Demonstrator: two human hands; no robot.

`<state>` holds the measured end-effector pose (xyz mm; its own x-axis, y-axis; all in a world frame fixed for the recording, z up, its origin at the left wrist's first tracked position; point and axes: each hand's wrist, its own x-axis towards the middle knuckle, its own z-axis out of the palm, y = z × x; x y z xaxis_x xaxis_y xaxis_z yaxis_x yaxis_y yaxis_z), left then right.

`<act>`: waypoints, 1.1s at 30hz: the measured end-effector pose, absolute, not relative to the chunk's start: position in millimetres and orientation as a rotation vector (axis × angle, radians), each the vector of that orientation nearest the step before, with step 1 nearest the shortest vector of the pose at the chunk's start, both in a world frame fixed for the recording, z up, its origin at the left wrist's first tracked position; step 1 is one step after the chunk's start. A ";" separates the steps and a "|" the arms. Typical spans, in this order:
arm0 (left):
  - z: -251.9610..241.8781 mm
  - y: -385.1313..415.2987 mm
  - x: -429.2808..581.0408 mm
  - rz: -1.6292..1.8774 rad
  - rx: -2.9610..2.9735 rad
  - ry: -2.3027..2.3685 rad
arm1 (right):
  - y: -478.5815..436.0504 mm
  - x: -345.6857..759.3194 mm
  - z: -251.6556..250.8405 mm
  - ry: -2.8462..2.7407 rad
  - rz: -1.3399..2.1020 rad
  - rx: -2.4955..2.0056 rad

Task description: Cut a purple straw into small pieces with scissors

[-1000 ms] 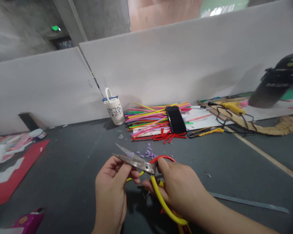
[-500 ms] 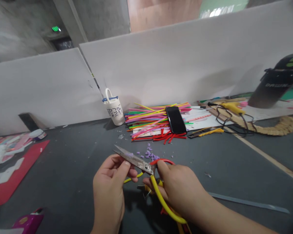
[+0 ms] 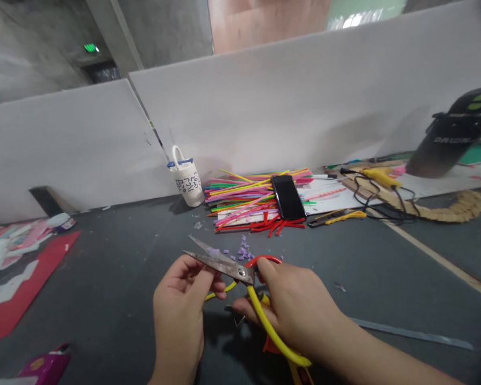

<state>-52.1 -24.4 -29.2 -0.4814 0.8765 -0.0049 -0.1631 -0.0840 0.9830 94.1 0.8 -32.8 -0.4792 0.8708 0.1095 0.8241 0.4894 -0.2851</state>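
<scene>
My right hand (image 3: 292, 299) holds a pair of scissors (image 3: 242, 271) with one red and one yellow handle. Their blades are parted and point to the left. My left hand (image 3: 180, 305) is closed in a pinch just under the blades, its fingertips by the lower one. A short purple end of a pipe cleaner (image 3: 213, 251) shows between the blades; the rest is hidden by the fingers. Beyond the scissors, small purple clippings (image 3: 244, 248) lie on the dark table (image 3: 116, 278). A yellow strip (image 3: 224, 291) runs below the left fingertips. Under my right hand a tool is partly hidden.
Behind the clippings lies a pile of colourful pipe cleaners (image 3: 240, 198) with a phone (image 3: 288, 197) on it. A white cup (image 3: 188, 184) stands left of them. Further right are a yellow glue gun (image 3: 380, 176) with a black cord and a dark bottle (image 3: 444, 139). Red paper (image 3: 32, 283) lies left.
The scissor blades have spread wider apart, and the yellow handle has swung slightly outward. My left hand stays nearly in place.
</scene>
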 end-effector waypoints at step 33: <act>-30.9 -26.2 -55.2 1.586 0.982 1.567 | 5.2 96.6 -37.8 -2.556 0.187 -1.475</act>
